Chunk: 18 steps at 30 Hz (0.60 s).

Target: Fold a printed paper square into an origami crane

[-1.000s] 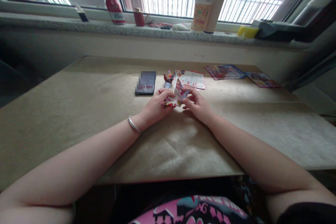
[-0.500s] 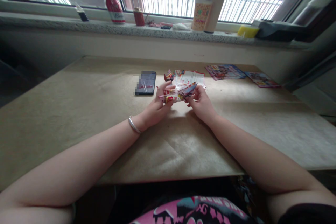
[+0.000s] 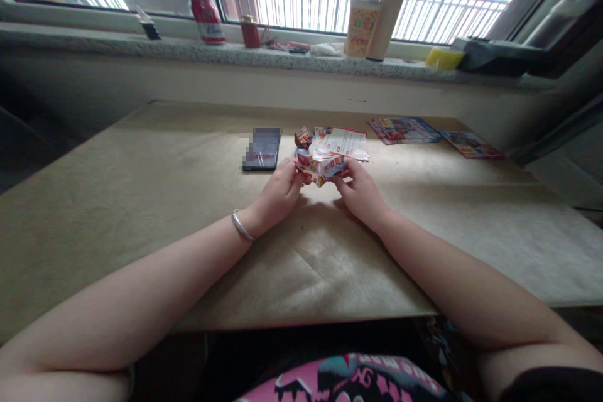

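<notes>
A folded piece of colourful printed paper (image 3: 321, 171) is held between both hands above the table. My left hand (image 3: 282, 183) pinches its left end, and my right hand (image 3: 358, 185) grips the right end between thumb and fingers. Just behind it stands a small folded paper piece (image 3: 304, 137) in similar print. Beside that lies a pile of printed sheets (image 3: 346, 141), the top one white with a red border. A dark phone (image 3: 264, 149) rests to the left of the papers, partly blurred out.
Glossy printed leaflets (image 3: 402, 129) lie at the back right, with another leaflet (image 3: 471, 143) beside them. On the windowsill (image 3: 282, 58) stand a red-and-white can (image 3: 207, 20), a small red bottle (image 3: 250, 31), a patterned paper cup (image 3: 362, 26) and a yellow object (image 3: 444, 58).
The folded paper has been turned and spread between the hands. My left hand has shifted from around its side to a pinch at its left end. The other things have stayed put.
</notes>
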Tool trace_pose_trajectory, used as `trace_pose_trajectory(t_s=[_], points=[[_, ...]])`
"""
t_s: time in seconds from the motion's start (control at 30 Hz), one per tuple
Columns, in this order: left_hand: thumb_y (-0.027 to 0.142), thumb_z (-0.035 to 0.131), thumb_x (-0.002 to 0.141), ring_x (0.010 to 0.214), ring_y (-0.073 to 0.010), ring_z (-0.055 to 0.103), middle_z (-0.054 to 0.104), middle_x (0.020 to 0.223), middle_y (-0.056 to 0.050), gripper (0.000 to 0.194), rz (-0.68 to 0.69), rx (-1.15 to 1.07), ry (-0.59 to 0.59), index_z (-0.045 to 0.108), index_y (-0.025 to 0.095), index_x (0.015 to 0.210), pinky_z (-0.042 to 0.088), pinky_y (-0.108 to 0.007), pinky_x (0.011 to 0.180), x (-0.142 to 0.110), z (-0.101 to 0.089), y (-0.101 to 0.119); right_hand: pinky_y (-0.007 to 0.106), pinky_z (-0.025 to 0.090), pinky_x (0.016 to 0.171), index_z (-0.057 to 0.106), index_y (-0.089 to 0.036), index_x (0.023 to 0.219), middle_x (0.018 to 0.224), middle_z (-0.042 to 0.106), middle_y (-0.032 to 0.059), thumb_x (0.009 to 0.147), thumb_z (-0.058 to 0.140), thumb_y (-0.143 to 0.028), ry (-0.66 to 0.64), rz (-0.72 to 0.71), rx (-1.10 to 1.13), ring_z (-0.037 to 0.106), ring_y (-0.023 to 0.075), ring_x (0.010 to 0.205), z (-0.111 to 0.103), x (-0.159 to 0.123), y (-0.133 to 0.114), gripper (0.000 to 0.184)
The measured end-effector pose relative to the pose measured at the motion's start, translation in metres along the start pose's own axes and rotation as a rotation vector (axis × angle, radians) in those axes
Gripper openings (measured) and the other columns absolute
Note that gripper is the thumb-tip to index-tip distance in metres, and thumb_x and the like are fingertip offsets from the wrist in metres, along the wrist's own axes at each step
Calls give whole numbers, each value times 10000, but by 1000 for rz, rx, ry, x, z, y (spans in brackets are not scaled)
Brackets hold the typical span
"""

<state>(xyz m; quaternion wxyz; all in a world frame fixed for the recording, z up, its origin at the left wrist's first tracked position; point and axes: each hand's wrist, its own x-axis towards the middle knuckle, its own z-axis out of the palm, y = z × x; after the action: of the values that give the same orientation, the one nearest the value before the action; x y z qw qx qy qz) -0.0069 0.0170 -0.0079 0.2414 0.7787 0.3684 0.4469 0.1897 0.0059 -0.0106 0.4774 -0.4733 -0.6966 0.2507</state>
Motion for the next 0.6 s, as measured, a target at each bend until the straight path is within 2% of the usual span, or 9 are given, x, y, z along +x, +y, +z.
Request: trace_pose_trajectory(t_s=[0.13, 0.23, 0.33, 0.47, 0.6], points=[[210, 420, 936, 919, -190, 566, 591, 950, -80, 183, 80, 124, -18, 594, 153, 947, 505, -361, 862, 1, -2, 7, 254, 474, 590, 578, -219, 938, 917, 645, 23, 852, 554, -282, -64, -8, 24, 555, 142, 759, 1, -3, -8, 110], [244, 499, 914, 823, -159, 624, 626, 919, -60, 133, -24, -34, -9, 567, 162, 993, 539, -299, 744, 1, -1, 8, 246, 465, 579, 588, -213, 914, 868, 641, 16, 861, 563, -297, -90, -10, 37, 556, 134, 735, 2, -4, -10, 102], [318, 592, 878, 794, -148, 664, 655, 921, -49, 207, -118, -215, -21, 550, 172, 1019, 558, -266, 694, 0, 0, 7, 243, 472, 577, 605, -211, 910, 871, 640, 19, 863, 572, -320, -92, -3, 62, 566, 136, 750, 3, -5, -9, 123], [330, 649, 842, 849, -145, 676, 652, 967, -47, 225, -77, -317, -31, 579, 171, 985, 579, -286, 782, -1, 1, 4, 254, 505, 603, 619, -209, 917, 927, 652, 33, 858, 584, -350, -90, 9, 106, 595, 147, 802, 3, -4, -7, 157], [345, 681, 818, 872, -149, 667, 655, 945, -42, 234, -52, -315, 1, 611, 169, 957, 584, -298, 805, -1, 1, 1, 252, 509, 612, 621, -213, 913, 944, 671, 36, 841, 610, -327, -81, -30, 69, 623, 153, 828, 3, -5, -12, 136]])
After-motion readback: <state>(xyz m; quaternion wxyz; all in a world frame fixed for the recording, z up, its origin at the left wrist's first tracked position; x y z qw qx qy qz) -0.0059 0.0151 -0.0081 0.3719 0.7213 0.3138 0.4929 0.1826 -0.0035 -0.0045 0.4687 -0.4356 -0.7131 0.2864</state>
